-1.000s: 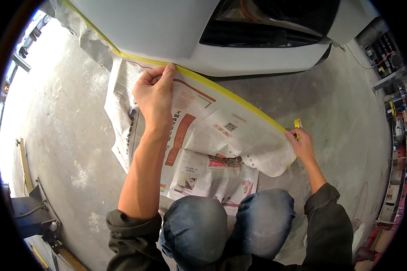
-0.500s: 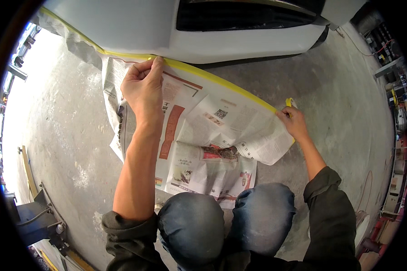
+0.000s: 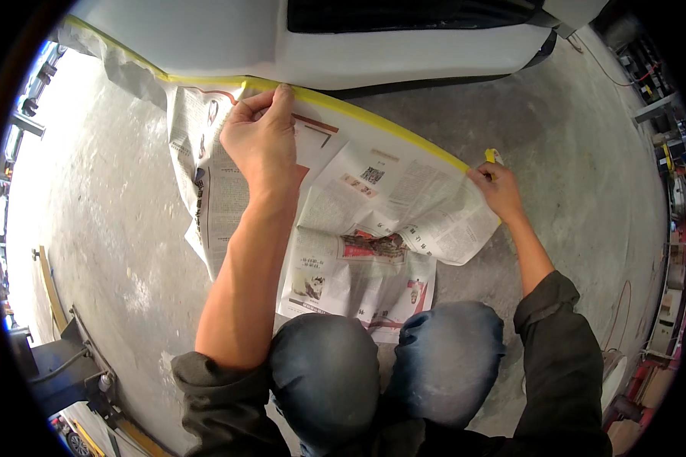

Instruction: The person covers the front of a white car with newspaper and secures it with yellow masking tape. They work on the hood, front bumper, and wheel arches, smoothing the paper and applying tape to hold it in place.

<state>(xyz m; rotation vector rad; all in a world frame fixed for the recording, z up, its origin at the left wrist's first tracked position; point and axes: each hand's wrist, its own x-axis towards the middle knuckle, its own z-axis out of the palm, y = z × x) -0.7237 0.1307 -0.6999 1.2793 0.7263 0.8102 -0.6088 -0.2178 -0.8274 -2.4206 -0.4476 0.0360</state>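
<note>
A newspaper sheet (image 3: 343,251) hangs from the lower edge of a white car body panel (image 3: 183,38), creased and spread toward my knees. Yellow masking tape (image 3: 373,119) runs along its top edge; the left stretch lies along the panel, while the right stretch hangs free below the car. My left hand (image 3: 263,145) pinches the taped edge with thumb and finger, close against the panel. At the far right end of the strip, my right hand (image 3: 498,190) is closed on the taped newspaper edge. A yellow tape roll (image 3: 494,157) shows just beyond its fingers, partly hidden.
The car's black lower trim (image 3: 434,85) curves above the concrete floor (image 3: 122,221). Dark metal equipment (image 3: 68,365) stands at the lower left. Shelves with assorted items (image 3: 667,297) line the right side. My knees (image 3: 328,373) are close to the paper.
My left hand has shifted slightly right and up along the taped edge, still pinching. My right hand stays at the strip's end, nearly in place.
</note>
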